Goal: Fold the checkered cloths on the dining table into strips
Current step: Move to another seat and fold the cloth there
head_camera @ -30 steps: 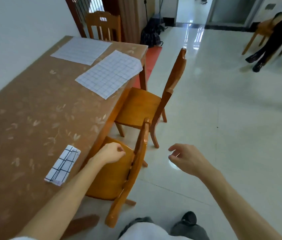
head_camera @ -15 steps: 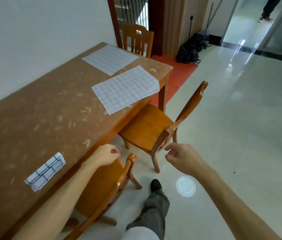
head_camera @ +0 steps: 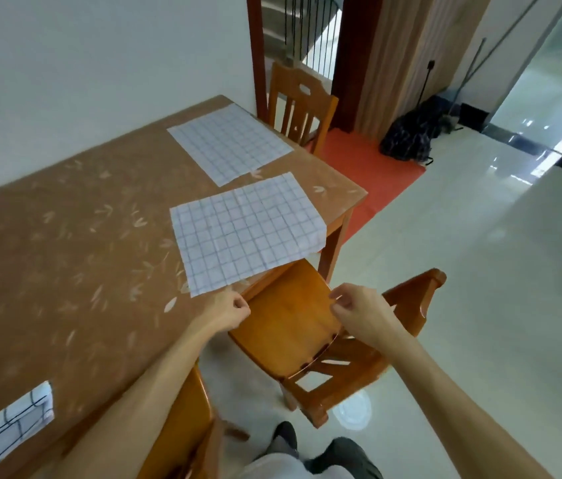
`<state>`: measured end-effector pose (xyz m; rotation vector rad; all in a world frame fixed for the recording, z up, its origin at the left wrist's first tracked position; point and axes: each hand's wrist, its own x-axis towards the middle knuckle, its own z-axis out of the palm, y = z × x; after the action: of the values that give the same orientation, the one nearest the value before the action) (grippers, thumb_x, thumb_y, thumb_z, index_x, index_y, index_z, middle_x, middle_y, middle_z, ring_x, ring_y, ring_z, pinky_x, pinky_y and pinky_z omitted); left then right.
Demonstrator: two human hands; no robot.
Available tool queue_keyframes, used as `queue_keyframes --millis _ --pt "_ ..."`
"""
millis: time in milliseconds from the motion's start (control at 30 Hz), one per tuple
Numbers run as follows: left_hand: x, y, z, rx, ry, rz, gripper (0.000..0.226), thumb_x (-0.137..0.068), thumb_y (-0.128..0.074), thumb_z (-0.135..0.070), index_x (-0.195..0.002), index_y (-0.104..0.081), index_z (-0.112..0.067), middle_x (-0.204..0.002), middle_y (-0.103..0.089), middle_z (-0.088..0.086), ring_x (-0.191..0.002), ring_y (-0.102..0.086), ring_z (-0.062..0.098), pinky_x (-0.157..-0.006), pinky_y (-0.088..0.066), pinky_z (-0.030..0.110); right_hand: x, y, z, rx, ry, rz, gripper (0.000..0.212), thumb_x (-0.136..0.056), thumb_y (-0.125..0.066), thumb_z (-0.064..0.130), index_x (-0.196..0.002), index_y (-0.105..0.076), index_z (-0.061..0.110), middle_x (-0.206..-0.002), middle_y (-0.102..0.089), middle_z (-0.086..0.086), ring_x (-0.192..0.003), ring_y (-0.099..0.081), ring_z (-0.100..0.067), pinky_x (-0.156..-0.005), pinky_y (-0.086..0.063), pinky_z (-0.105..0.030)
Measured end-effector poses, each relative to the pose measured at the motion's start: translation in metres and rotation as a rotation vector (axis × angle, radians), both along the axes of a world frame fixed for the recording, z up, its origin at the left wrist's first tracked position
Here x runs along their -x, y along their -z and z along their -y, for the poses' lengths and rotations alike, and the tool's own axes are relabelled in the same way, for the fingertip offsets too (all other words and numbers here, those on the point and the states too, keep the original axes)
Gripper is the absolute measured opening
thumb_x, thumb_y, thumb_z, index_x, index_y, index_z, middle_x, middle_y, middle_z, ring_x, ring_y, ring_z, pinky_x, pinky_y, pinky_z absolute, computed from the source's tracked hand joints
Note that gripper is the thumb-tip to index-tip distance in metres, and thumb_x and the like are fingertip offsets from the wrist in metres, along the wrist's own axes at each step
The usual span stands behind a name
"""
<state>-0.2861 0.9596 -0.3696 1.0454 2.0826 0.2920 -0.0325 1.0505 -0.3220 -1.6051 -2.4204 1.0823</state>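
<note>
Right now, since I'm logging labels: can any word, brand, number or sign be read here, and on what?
None can be read. The near checkered cloth, the far checkered cloth and the folded strip show only grid lines; the table only a leaf pattern.

No writing, label, brand, number or sign can be read. The checkered cloths (head_camera: 245, 233) carry only grid lines, and the surface (head_camera: 65, 254) only a leaf pattern.

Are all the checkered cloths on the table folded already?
No, the near cloth and the far cloth lie spread flat; only one folded strip shows.
</note>
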Motion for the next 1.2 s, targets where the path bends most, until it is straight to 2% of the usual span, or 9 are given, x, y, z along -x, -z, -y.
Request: queue_keyframes --millis 300,500,567,667,800,867,967,1067,1200 --pt "0.004 0.041 -0.091 0.003 -0.331 -0.005 0.016 -0.099 -0.058 -0.029 -0.108 -0.070 -0.024 -0.107 -0.071 -0.001 -0.092 -0.068 0.014 -0.087 -0.060 0.035 0.058 0.061 -0.161 0.122 -0.154 0.062 0.029 -0.092 -0.057 0.026 -0.119 -0.067 0.020 -0.113 -0.071 -0.002 -0.103 -0.065 -0.022 -0.092 -0.055 -0.041" --pt "-0.013 0.072 -0.150 -0.028 -0.265 -0.316 0.027 -0.100 -0.057 -0.024 -0.128 -0.060 -0.022 -0.128 -0.061 -0.004 -0.107 -0.063 0.013 -0.081 -0.052 0.022 0.097 0.108 -0.240 0.306 -0.106 0.093 0.047 -0.093 -0.059 0.024 -0.138 -0.051 0.014 -0.132 -0.062 -0.010 -0.120 -0.058 -0.030 -0.100 -0.047 -0.041" --pt "-0.017 0.086 -0.170 -0.048 -0.224 -0.391 0.041 -0.099 -0.058 -0.022 -0.140 -0.052 -0.022 -0.138 -0.053 0.001 -0.121 -0.056 0.018 -0.090 -0.052 0.027 0.106 0.123 -0.262 0.336 -0.072 0.105 0.057 -0.094 -0.060 0.023 -0.145 -0.040 0.009 -0.140 -0.055 -0.015 -0.126 -0.053 -0.034 -0.101 -0.044 -0.042" --pt "-0.020 0.106 -0.191 -0.004 -0.143 -0.441 0.069 -0.096 -0.063 -0.024 -0.157 -0.030 -0.022 -0.163 -0.022 0.015 -0.150 -0.027 0.033 -0.117 -0.035 0.044 0.116 0.143 -0.288 0.402 0.028 0.081 0.062 -0.092 -0.063 0.019 -0.144 -0.034 0.005 -0.134 -0.057 -0.018 -0.117 -0.057 -0.036 -0.087 -0.046 -0.038" --pt "-0.022 0.128 -0.205 0.130 -0.098 -0.415 0.094 -0.090 -0.073 -0.020 -0.161 -0.011 -0.023 -0.169 0.002 0.014 -0.155 -0.007 0.034 -0.125 -0.017 0.050 0.123 0.173 -0.307 0.440 0.135 0.033 0.045 -0.086 -0.068 0.024 -0.120 -0.044 0.006 -0.104 -0.071 -0.017 -0.089 -0.070 -0.029 -0.068 -0.050 -0.032" --pt "-0.023 0.132 -0.203 0.151 -0.102 -0.430 0.093 -0.087 -0.071 -0.005 -0.159 -0.015 -0.022 -0.168 -0.002 0.013 -0.154 -0.011 0.034 -0.123 -0.024 0.050 0.128 0.174 -0.308 0.447 0.152 -0.007 0.047 -0.087 -0.070 0.023 -0.122 -0.045 0.005 -0.101 -0.072 -0.013 -0.089 -0.071 -0.029 -0.070 -0.054 -0.035" --pt "-0.020 0.132 -0.197 0.047 -0.159 -0.453 0.074 -0.080 -0.065 0.012 -0.146 -0.045 -0.017 -0.159 -0.030 0.014 -0.142 -0.036 0.033 -0.110 -0.043 0.045 0.135 0.162 -0.302 0.448 0.148 -0.099 0.059 -0.089 -0.069 0.017 -0.136 -0.035 0.011 -0.107 -0.069 -0.007 -0.093 -0.068 -0.027 -0.087 -0.056 -0.046" --pt "-0.012 0.126 -0.191 -0.061 -0.187 -0.419 0.039 -0.090 -0.057 0.004 -0.125 -0.064 -0.012 -0.137 -0.058 0.011 -0.125 -0.054 0.033 -0.100 -0.050 0.042 0.141 0.143 -0.297 0.447 0.071 -0.211 0.072 -0.088 -0.067 0.017 -0.146 -0.026 0.024 -0.103 -0.073 -0.005 -0.091 -0.071 -0.025 -0.085 -0.058 -0.044" --pt "-0.011 0.106 -0.173 -0.189 -0.306 -0.385 0.026 -0.099 -0.055 -0.012 -0.121 -0.070 -0.011 -0.122 -0.068 0.006 -0.114 -0.062 0.023 -0.094 -0.051 0.034 0.152 0.099 -0.288 0.485 -0.056 -0.377 0.077 -0.093 -0.061 0.010 -0.153 -0.020 0.033 -0.082 -0.075 0.000 -0.074 -0.073 -0.012 -0.070 -0.062 -0.029"
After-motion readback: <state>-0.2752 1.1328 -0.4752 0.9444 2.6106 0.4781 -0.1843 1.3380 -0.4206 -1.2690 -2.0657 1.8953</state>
